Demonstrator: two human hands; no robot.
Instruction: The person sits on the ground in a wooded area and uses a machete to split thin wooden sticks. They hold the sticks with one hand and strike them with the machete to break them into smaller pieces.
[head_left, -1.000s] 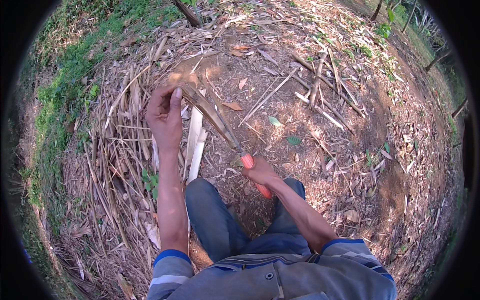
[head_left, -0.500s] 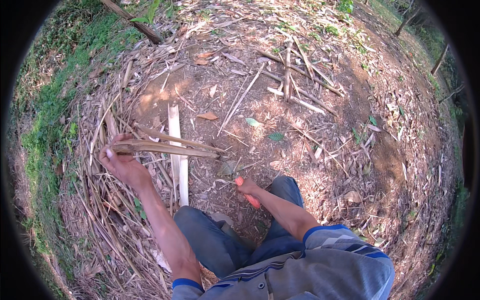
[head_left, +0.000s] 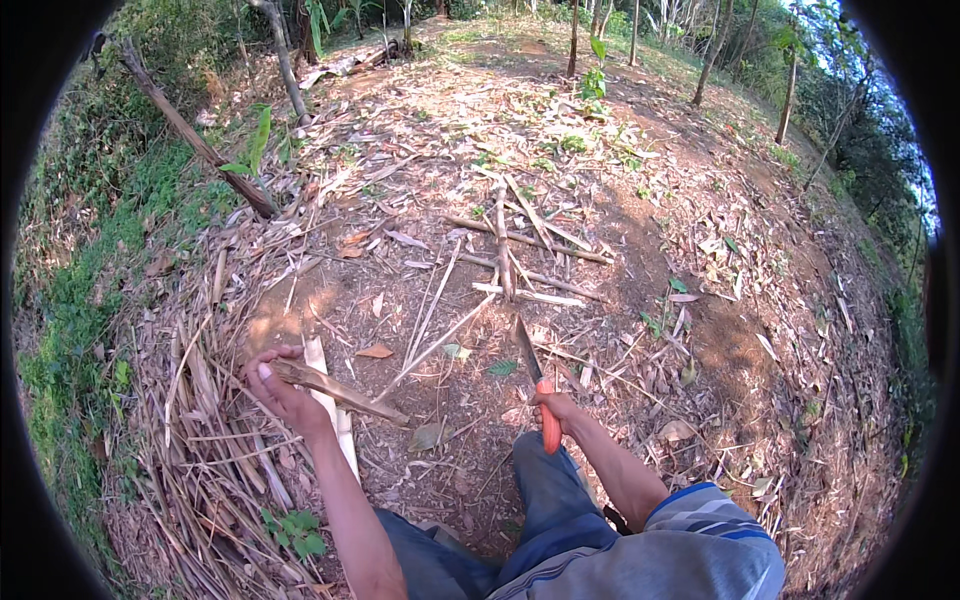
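My left hand (head_left: 284, 388) is wrapped round one end of a split, brown piece of bamboo (head_left: 340, 388), whose other end slants down to the right toward the ground. In my right hand (head_left: 561, 412) is a machete (head_left: 529, 357), gripped by its orange handle, with the dark blade pointing up and away from me. The blade stands apart from the bamboo. Below the held piece, a pale flat strip (head_left: 345, 440) lies on the ground, partly hidden by my left hand and the bamboo. A thin pale stick (head_left: 437, 346) runs diagonally between the two hands.
Several crossed sticks (head_left: 501, 235) lie ahead on the leaf-strewn soil. A heap of dry stalks (head_left: 215, 470) spreads along my left side. Beyond it leans a bare trunk (head_left: 190, 137) beside green undergrowth (head_left: 70, 290). Slim trees (head_left: 712, 60) stand farther off.
My view has tilted upward. The machete in my right hand has swung up so its blade now shows. A second piece beside the held bamboo no longer lies there; a thin stick now crosses the ground.
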